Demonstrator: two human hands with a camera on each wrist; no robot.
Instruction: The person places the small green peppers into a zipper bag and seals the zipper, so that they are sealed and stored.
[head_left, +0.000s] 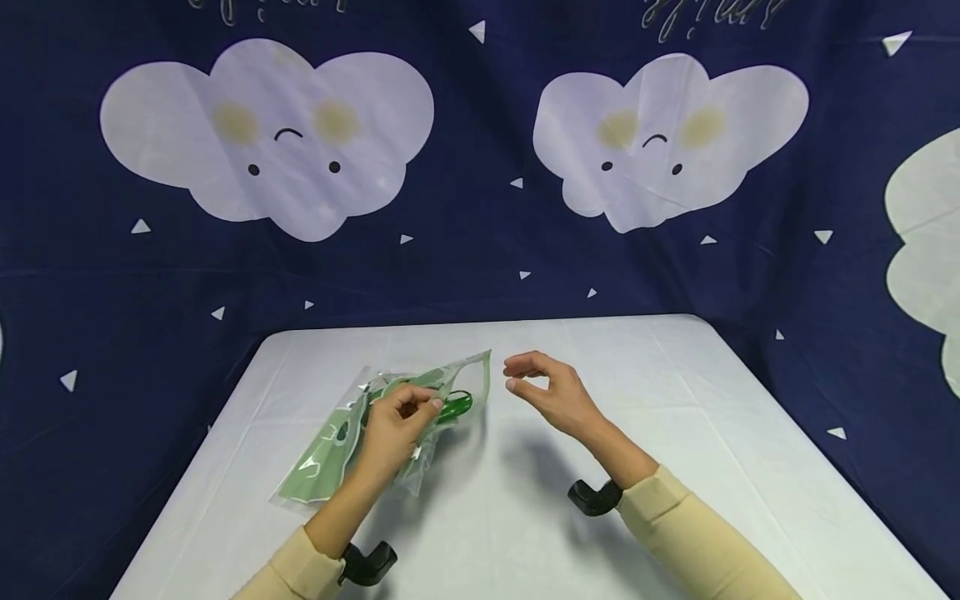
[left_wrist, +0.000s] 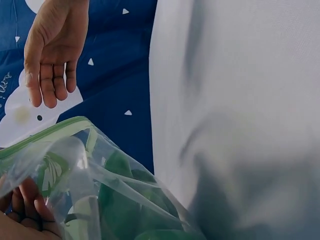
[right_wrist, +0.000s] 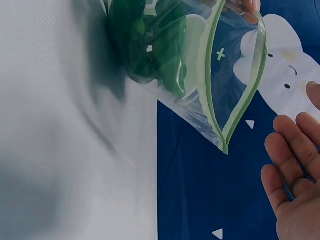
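Observation:
A clear zip bag [head_left: 318,467] with a green pattern and a green zip strip [right_wrist: 206,75] slants over the left part of the table, its mouth spread apart toward the right. My left hand [head_left: 397,427] pinches the bag near its mouth, thumb against fingers. Inside the bag, glossy dark-green rounded items [right_wrist: 170,45] show through the film; part of one green item [head_left: 455,407] appears just beyond the left thumb. My right hand [head_left: 553,390] is held up beside the bag's mouth, apart from it, fingers loosely bent and nothing between them.
The table [head_left: 637,358] has a white cover and rounded far corners. Behind it hangs a dark blue cloth [head_left: 480,250] printed with pale clouds and small triangles. Black wrist mounts [head_left: 594,498] sit at both beige sleeves [head_left: 690,525].

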